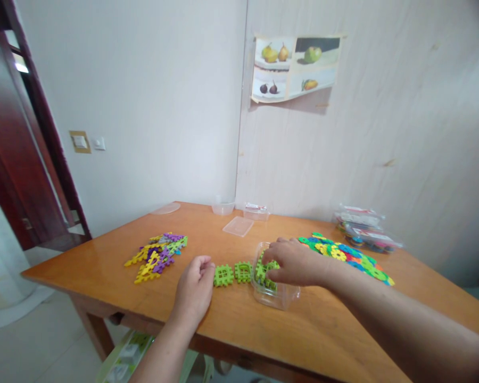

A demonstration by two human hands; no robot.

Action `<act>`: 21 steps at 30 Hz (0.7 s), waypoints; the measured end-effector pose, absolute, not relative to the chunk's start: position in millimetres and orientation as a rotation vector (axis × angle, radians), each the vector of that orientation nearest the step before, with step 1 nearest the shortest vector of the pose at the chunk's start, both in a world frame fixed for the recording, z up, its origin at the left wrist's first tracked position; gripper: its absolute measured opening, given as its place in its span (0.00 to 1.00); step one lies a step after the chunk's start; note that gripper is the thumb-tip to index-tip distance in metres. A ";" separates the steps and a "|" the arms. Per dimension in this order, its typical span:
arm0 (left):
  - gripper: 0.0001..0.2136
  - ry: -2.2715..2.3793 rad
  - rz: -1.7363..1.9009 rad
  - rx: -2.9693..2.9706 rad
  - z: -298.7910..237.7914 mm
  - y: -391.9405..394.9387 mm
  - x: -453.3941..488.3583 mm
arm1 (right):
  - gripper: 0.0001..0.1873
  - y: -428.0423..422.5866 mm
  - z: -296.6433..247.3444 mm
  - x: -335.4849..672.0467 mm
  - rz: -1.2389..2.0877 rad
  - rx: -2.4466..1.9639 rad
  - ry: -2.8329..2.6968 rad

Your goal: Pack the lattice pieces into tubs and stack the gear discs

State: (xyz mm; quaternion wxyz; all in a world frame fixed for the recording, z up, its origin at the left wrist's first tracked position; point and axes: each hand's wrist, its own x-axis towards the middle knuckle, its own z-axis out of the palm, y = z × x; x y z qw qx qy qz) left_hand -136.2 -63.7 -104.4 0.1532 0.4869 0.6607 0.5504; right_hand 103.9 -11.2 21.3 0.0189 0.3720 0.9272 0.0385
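My right hand (289,261) reaches into a clear plastic container (273,303), with thumb and fingers closed around a green interlocking block (266,268). How far the block stands free of the container is hard to make out. My left hand (195,284) lies on its side on the table, fingers curled and partly hidden, so anything inside it is out of sight. Just to its right is a green square block (223,275) with toothed edges. A second green square block (243,272) lies between that one and the container.
Yellow and purple toothed pieces (159,258) lie in a pile at left on the wooden table (311,330). Colourful disc pieces (347,255) spread at right. Farther back are a flat lid (238,226), a clear bowl (223,206), a clear box (256,211) and stacked packs (367,229).
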 end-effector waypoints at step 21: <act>0.16 1.909 1.558 1.402 -106.3 -62.0 -137.3 | 0.19 13.6 8.6 123.9 0.168 1.341 2.880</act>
